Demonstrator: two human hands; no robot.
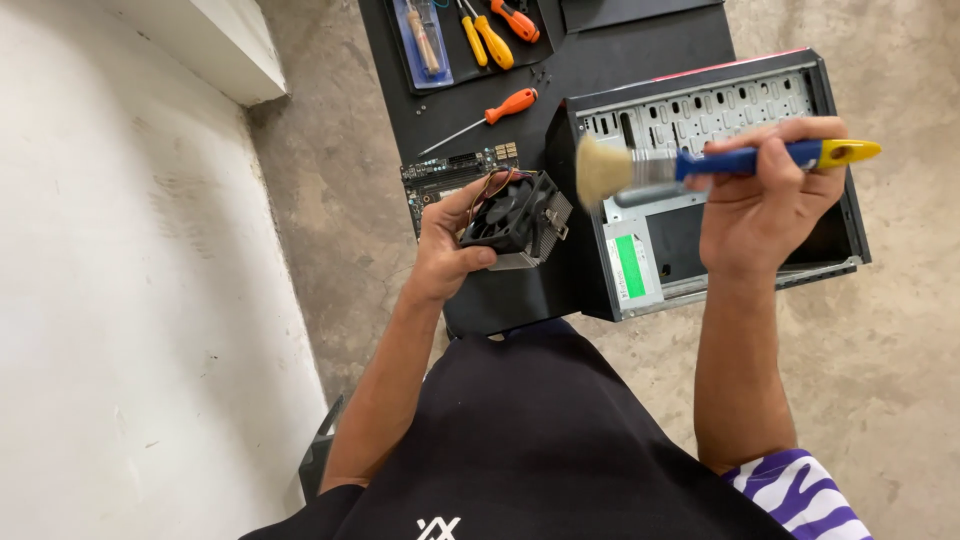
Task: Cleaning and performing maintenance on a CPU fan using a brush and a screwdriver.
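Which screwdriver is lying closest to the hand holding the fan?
The orange-handled screwdriver lying alone on the black table, just above the left hand. The other screwdrivers sit farther away in the tray.

The left hand [447,250] covers the near side of the black cooling fan with finned metal heatsink [517,222], which hides most of the dark green circuit board [450,172]. The picture's top edge cuts off the orange-handled and yellow-handled screwdrivers [492,32] and the black counter [640,45]. The right hand's grip [768,205] conceals the middle of the blue-and-yellow-handled brush [700,162].
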